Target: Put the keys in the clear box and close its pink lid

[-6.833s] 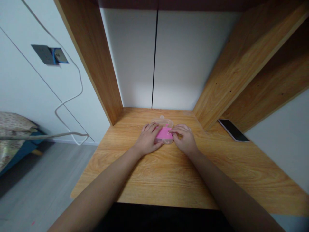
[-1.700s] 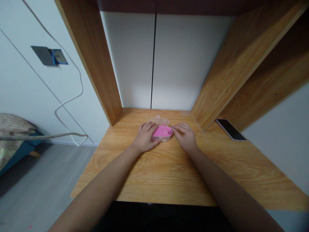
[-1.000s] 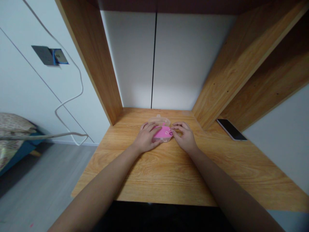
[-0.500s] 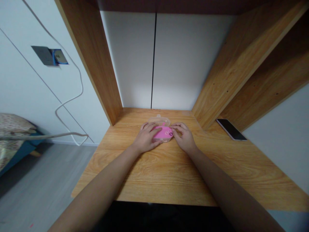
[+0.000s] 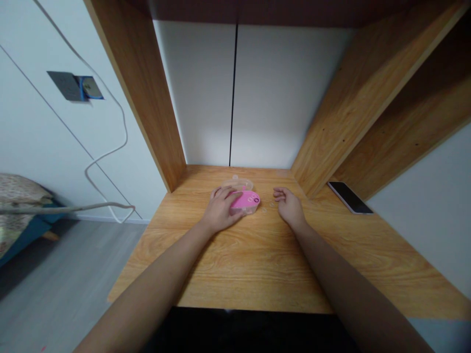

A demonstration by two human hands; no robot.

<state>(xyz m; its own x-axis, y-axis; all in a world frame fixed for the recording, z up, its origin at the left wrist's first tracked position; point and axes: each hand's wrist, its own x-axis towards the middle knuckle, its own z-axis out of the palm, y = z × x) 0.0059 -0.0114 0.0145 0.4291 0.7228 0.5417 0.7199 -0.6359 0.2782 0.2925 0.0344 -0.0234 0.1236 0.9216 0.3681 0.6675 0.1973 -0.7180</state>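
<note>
A small clear plastic case (image 5: 250,210) lies on the wooden desktop with its clear lid (image 5: 238,184) tipped back on the far side. Inside it is a pink insert (image 5: 243,200) with small rings on its right end. My left hand (image 5: 221,210) is wrapped over the case's left part, fingers on top and thumb along the near side. To the right of the case, my right hand (image 5: 290,207) rests near the desktop with its fingers curled; whether anything small is in them is hidden. Small clear rings (image 5: 272,204) lie between the case and my right hand.
A phone (image 5: 350,197) lies on the desktop (image 5: 239,274) at the right, by a wooden upright. Wooden side panels and a white back wall enclose the far side. A white cable (image 5: 124,122) hangs over the wall at the left.
My right hand has moved right, away from the case, and its fingers have curled. Small clear rings now show on the desktop. The case and my left hand have shifted slightly left.
</note>
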